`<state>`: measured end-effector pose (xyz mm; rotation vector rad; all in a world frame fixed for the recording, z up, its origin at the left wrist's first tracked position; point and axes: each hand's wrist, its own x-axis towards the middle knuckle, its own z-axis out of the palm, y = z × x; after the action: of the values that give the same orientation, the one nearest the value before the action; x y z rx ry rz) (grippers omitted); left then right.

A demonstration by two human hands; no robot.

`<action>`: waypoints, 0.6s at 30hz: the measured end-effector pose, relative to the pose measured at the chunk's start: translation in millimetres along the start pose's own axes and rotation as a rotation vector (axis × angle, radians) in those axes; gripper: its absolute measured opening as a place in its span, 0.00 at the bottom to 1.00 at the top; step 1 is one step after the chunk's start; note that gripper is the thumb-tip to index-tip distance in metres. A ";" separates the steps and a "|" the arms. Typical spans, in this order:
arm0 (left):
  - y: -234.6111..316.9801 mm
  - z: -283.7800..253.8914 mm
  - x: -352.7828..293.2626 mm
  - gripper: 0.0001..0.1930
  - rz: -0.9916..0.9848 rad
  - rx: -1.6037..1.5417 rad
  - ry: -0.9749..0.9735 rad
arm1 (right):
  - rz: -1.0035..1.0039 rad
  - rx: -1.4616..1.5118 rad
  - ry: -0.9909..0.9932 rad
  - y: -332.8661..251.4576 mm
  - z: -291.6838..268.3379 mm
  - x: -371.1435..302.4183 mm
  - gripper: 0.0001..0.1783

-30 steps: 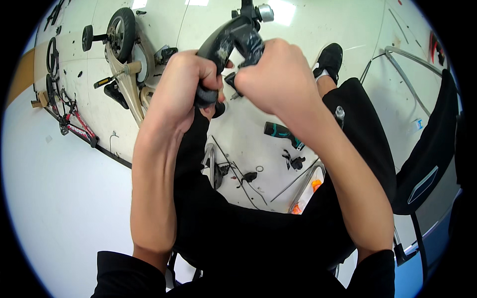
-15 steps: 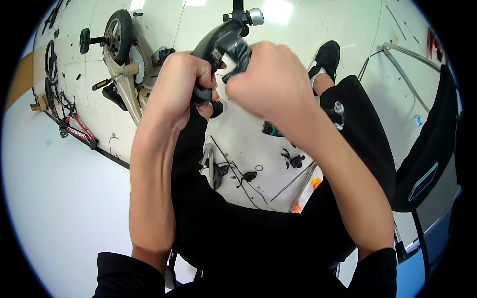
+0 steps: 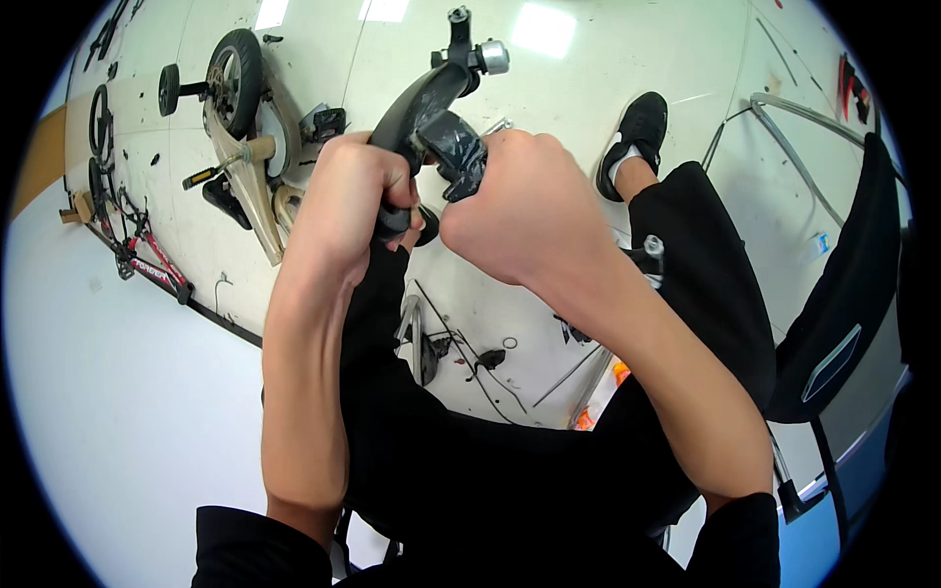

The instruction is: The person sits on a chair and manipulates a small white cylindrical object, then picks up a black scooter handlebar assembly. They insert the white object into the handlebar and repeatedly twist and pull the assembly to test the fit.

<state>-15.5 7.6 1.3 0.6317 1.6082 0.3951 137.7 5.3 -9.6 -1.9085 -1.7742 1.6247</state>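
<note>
A curved black bicycle part [image 3: 410,116] is held up in front of me, a short upright stub at its far end and a silver cylindrical fitting [image 3: 495,57] beside that stub. My left hand [image 3: 351,191] is closed round its lower end. Against its right side sits a scuffed, glossy black piece [image 3: 454,147]. My right hand [image 3: 529,206] is a fist closed at that piece's edge, knuckles up. Its fingertips are hidden beneath. Past my right forearm, over my thigh, shows a black fitting with a silver end [image 3: 653,247], partly covered.
A beige small bike frame [image 3: 245,201] with a wheel [image 3: 235,83] lies on the floor at left. Further left is a red and black bicycle frame [image 3: 157,265]. Cables and small black parts [image 3: 487,361] lie between my legs. A black chair [image 3: 833,294] stands right.
Both hands and the black parts have shifted slightly downward in view. The scuffed piece has turned and my right fist has dropped with it. Both hands keep their hold.
</note>
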 end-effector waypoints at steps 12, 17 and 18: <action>-4.8 2.5 4.0 0.04 0.003 -0.056 0.021 | 0.034 -0.010 -0.027 1.1 -6.7 13.2 0.12; -1.1 10.0 1.3 0.04 0.024 -0.083 0.033 | 0.011 0.037 0.075 6.0 6.7 3.5 0.11; -2.2 9.6 2.0 0.04 0.029 -0.084 0.044 | 0.025 0.035 0.046 4.8 1.5 6.6 0.11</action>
<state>-6.5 6.1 -3.0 0.5863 1.6172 0.4990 138.4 7.9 -17.4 -1.9445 -1.7007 1.5943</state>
